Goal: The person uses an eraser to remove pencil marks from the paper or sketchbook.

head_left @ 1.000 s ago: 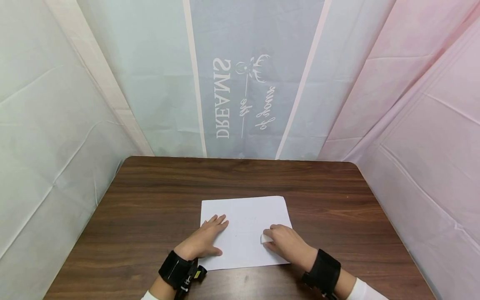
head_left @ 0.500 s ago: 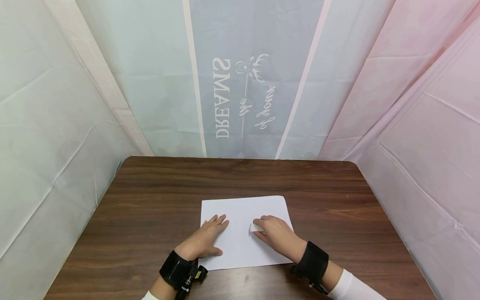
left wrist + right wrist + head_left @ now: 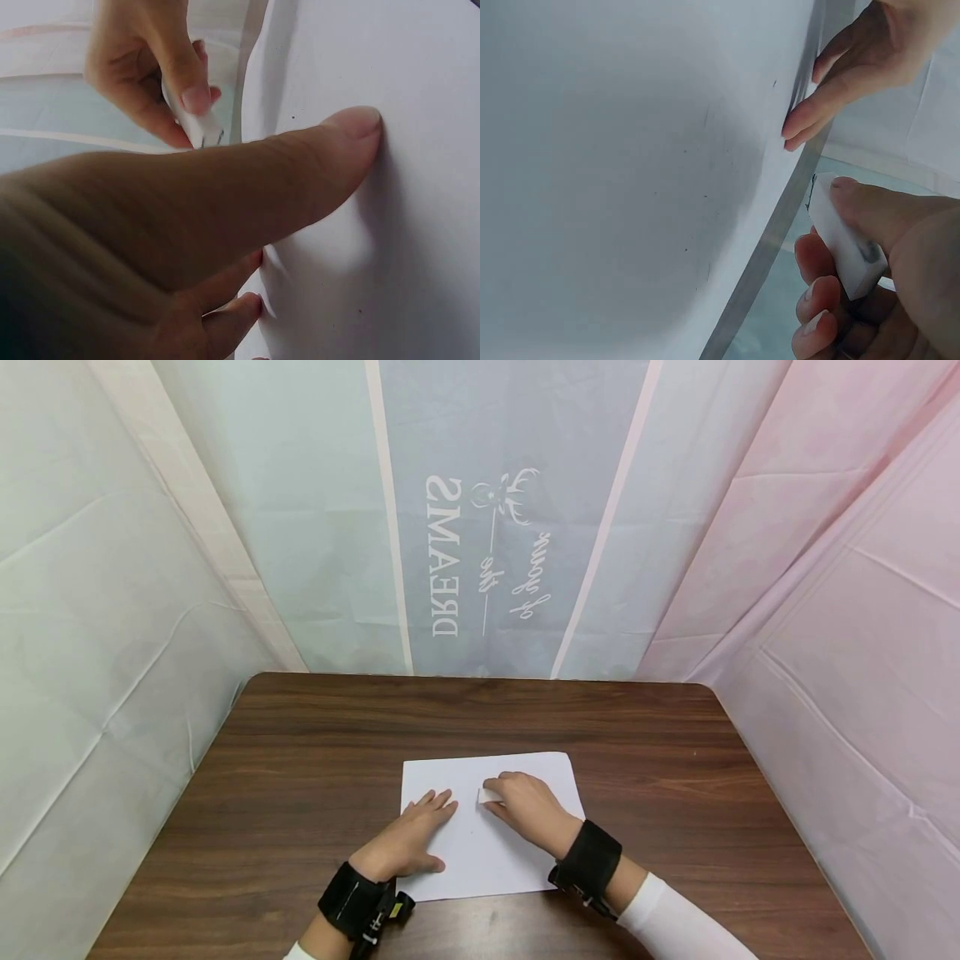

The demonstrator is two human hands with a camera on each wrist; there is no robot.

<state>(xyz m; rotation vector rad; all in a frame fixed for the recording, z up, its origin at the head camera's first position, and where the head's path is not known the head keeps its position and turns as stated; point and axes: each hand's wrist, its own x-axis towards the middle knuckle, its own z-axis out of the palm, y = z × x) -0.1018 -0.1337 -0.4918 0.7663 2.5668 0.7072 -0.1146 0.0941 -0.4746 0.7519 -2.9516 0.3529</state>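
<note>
Your right hand (image 3: 528, 812) pinches the white block (image 3: 489, 796) over the paper (image 3: 483, 867), its exposed end facing left toward your left hand (image 3: 408, 842), spread flat on the sheet's left side.

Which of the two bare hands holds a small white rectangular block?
The right hand: it pinches the small white rectangular block, while the left hand lies spread on the white paper sheet, holding nothing.

You had two hands at one white sheet (image 3: 487, 864): your left hand (image 3: 408, 841) at nine o'clock, your right hand (image 3: 532, 812) at two. You had one white block (image 3: 845, 244), two black wristbands (image 3: 351, 900), one table (image 3: 480, 717).
</note>
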